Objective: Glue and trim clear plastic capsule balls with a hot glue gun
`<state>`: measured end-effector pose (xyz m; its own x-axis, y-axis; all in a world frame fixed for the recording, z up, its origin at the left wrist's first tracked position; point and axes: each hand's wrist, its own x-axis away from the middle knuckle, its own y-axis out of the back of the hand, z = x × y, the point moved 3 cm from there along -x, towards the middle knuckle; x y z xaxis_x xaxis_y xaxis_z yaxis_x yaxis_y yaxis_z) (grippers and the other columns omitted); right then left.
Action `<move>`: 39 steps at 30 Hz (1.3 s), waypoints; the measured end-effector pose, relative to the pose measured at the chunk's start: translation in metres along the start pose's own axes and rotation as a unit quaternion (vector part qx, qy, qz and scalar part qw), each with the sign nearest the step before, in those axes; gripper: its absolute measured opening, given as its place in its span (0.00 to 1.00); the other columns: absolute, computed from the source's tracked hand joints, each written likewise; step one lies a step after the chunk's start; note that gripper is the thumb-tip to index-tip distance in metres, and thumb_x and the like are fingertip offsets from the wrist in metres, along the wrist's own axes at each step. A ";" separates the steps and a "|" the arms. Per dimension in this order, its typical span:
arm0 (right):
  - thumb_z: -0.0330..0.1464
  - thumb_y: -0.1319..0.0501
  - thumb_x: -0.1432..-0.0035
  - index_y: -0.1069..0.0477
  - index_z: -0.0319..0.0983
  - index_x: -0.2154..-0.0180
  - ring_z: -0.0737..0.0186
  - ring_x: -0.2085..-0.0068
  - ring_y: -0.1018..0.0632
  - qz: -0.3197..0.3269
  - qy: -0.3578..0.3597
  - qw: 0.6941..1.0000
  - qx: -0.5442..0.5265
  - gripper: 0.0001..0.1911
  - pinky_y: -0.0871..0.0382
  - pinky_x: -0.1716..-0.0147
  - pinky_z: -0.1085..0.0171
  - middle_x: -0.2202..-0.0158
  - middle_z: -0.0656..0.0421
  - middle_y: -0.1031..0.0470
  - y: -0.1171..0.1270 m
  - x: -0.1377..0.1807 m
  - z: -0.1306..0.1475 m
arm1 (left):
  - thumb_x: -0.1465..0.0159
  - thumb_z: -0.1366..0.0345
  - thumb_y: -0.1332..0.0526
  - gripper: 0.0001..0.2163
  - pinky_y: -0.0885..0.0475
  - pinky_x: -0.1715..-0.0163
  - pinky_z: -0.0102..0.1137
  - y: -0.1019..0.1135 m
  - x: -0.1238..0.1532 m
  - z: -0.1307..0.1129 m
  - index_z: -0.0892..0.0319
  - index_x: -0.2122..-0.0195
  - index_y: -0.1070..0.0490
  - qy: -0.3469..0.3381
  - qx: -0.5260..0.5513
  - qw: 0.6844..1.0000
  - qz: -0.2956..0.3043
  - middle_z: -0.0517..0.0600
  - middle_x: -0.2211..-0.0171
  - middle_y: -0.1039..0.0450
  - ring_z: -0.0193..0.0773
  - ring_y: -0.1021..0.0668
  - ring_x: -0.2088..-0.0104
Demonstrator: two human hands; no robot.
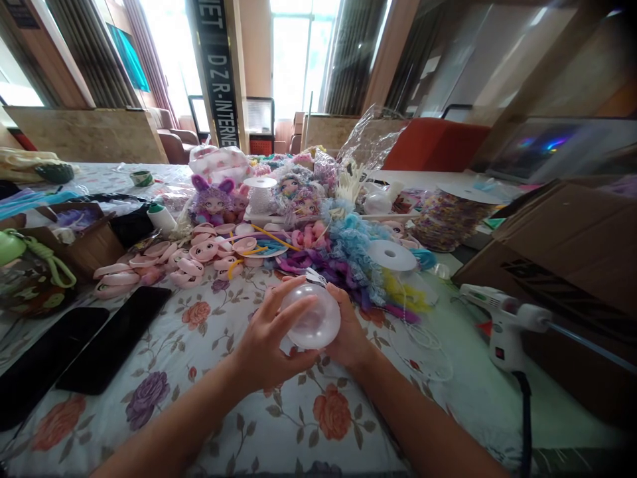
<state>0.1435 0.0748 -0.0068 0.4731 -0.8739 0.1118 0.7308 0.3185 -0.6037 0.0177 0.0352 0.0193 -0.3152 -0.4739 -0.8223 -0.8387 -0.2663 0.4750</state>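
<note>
A translucent whitish ball (314,317) with a glossy surface is held between my two hands above the flowered tablecloth. My left hand (263,338) curves round its left side, fingers over the top and front, thumb underneath. Against the right side rests my right hand (351,332), its fingers partly hidden behind the ball. A small silvery-white piece (314,275) shows at the ball's far edge near the fingertips; its kind is unclear. Just beyond lie purple ruffled trim (318,265) and light-blue ruffled trim (353,245).
Pink doll-face pieces (202,249), a purple furry doll (212,199) and ribbon spools (391,255) crowd the far side. Two dark phones (117,338) lie left. A white glue gun (502,325) and cardboard box (557,252) stand right.
</note>
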 end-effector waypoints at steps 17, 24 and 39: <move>0.60 0.40 0.49 0.24 0.40 0.66 0.54 0.57 0.22 0.007 -0.009 1.000 -0.006 0.29 0.30 0.56 0.61 0.68 0.58 0.21 -0.002 -0.001 -0.004 | 0.42 0.68 0.35 0.30 0.26 0.49 0.46 0.000 0.000 0.000 0.54 0.38 0.42 0.006 -0.016 1.000 -0.016 0.65 0.41 0.35 0.53 0.28 0.42; 0.63 0.41 0.49 0.24 0.42 0.59 0.53 0.57 0.22 0.057 0.028 0.998 0.000 0.33 0.28 0.58 0.59 0.67 0.57 0.21 -0.003 0.002 -0.002 | 0.45 0.67 0.33 0.34 0.30 0.44 0.49 0.003 0.002 0.009 0.54 0.38 0.43 0.086 0.038 0.994 -0.053 0.62 0.40 0.36 0.53 0.31 0.39; 0.51 0.33 0.52 0.23 0.43 0.59 0.46 0.55 0.22 -0.300 0.191 0.853 0.382 0.23 0.28 0.57 0.52 0.56 0.51 0.21 0.055 0.058 0.051 | 0.43 0.66 0.32 0.32 0.19 0.57 0.37 0.018 -0.002 0.033 0.51 0.38 0.41 0.134 0.012 0.983 -0.125 0.58 0.39 0.38 0.53 0.33 0.38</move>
<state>0.2362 0.0609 0.0065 -0.1863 -0.9733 -0.1343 0.9614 -0.2088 0.1792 -0.0111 0.0592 0.0192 0.0273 -0.6014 -0.7985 -0.8862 -0.3842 0.2590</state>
